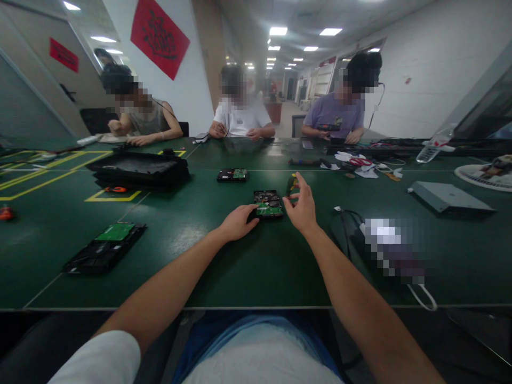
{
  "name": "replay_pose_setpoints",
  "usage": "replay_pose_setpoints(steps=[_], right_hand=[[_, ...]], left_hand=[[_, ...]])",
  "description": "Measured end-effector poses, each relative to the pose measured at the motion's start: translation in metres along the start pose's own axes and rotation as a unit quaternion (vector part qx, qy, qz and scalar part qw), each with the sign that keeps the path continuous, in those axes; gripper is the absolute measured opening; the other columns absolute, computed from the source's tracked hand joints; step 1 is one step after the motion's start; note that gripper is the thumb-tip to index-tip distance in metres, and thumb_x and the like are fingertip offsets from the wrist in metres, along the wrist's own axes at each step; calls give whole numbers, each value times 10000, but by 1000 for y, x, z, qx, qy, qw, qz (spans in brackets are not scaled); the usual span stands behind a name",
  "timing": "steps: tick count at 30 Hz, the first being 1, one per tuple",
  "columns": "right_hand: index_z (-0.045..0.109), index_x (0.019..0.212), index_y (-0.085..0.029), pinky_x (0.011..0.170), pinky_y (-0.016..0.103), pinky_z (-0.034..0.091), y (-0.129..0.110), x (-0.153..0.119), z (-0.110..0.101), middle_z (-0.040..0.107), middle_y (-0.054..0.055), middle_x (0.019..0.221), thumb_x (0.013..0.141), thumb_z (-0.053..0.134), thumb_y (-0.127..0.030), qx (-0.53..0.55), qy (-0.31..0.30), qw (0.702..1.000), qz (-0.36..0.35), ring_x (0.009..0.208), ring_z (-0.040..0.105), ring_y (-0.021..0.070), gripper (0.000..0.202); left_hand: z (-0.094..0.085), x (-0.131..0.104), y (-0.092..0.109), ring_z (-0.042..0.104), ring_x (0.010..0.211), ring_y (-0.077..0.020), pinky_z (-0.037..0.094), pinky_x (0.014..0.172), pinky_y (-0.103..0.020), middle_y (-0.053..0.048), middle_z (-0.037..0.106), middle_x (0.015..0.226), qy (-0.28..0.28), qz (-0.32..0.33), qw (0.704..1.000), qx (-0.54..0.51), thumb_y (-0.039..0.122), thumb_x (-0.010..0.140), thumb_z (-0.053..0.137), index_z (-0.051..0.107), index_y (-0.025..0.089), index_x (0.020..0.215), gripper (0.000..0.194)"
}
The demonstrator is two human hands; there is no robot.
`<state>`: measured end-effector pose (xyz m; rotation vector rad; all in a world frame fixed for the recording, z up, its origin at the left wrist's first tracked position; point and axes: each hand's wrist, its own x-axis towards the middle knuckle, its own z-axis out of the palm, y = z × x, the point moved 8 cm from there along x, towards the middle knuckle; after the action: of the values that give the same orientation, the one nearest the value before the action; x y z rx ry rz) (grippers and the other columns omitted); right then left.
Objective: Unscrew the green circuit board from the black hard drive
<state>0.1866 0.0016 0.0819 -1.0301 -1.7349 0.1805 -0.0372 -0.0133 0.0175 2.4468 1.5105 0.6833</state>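
Observation:
A hard drive with a green circuit board lies on the dark green table in front of me. My left hand grips its left side, fingertips over the edge of the board and thumb near the front corner. Just right of the drive is my right hand, its fingers bent around a small yellow and dark screwdriver. The handle shows between thumb and index finger; its shaft cannot be made out. Another hard drive lies farther back, and a larger black drive unit with a green board lies at the left.
Black trays are stacked at the back left beside an orange-handled tool. To the right are a blurred device with a cable, a grey metal case, red scissors and a plastic bottle. Three people sit across the table.

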Motion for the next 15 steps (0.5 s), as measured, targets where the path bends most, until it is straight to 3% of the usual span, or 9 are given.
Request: replay_pose_setpoints(steps=[15], right_hand=[[231,1658,-353,695,387,669,1,1,0,526,139,1443,905,644,-222,6,-8,1000,7,853,679,193,868]], left_hand=[[-4,-1,7,609,1337,-297,472,1169,-458,-145,648,1438,-5,0,1000,5,372,975,601,547,170,1486,552]])
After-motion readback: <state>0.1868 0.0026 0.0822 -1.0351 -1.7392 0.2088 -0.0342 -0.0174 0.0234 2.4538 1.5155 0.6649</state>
